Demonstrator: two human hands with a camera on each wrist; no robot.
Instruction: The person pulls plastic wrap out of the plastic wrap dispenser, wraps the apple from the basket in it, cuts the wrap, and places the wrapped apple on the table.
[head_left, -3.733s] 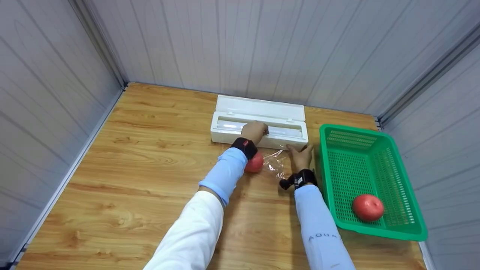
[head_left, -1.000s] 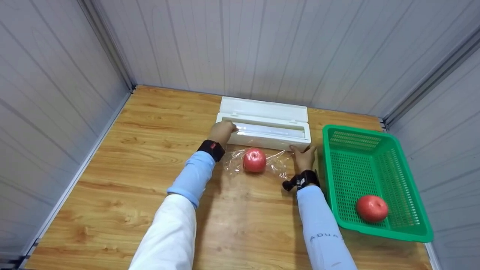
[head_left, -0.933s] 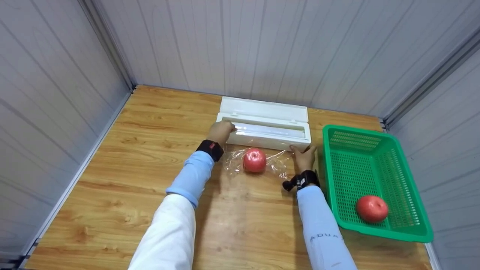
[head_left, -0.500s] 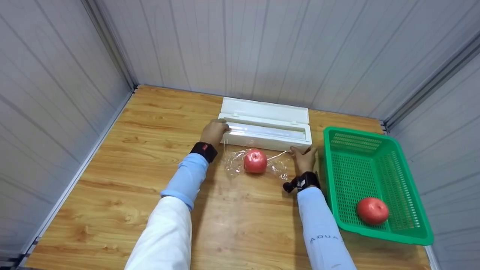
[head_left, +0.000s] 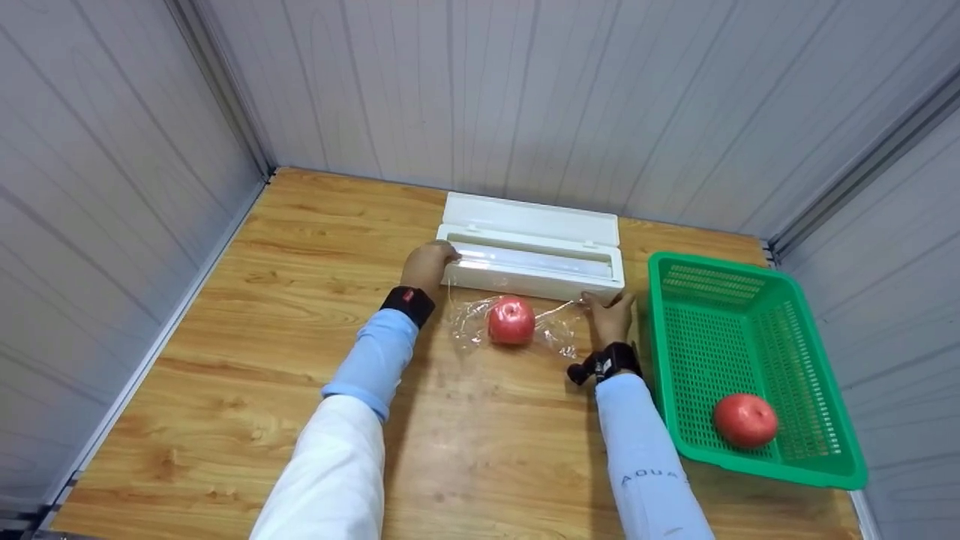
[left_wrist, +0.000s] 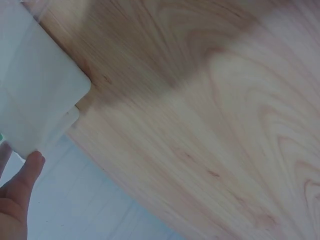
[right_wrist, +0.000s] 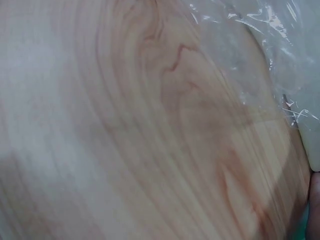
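A white cling film dispenser (head_left: 534, 288) stands near the back wall, its lid (head_left: 532, 214) swung open behind and a roll of film (head_left: 529, 259) inside. My left hand (head_left: 426, 268) grips its left end, thumb and finger at the box corner (left_wrist: 42, 95) in the left wrist view. At the front right corner, my right hand (head_left: 611, 319) holds the box; only a bit of finger (right_wrist: 314, 205) shows in the right wrist view. Clear film (head_left: 559, 335) runs from the box down around a red apple (head_left: 511, 321) on the table, crumpled to both sides.
A green plastic basket (head_left: 656, 360) stands to the right of my right forearm, with another red apple (head_left: 745, 420) in it. Pale panel walls (head_left: 525, 97) enclose the wooden table (head_left: 262, 375) at the back and sides.
My left hand has moved left, from the middle of the film roll to the dispenser's left end, uncovering the apple and film. My right hand has stayed at the right corner.
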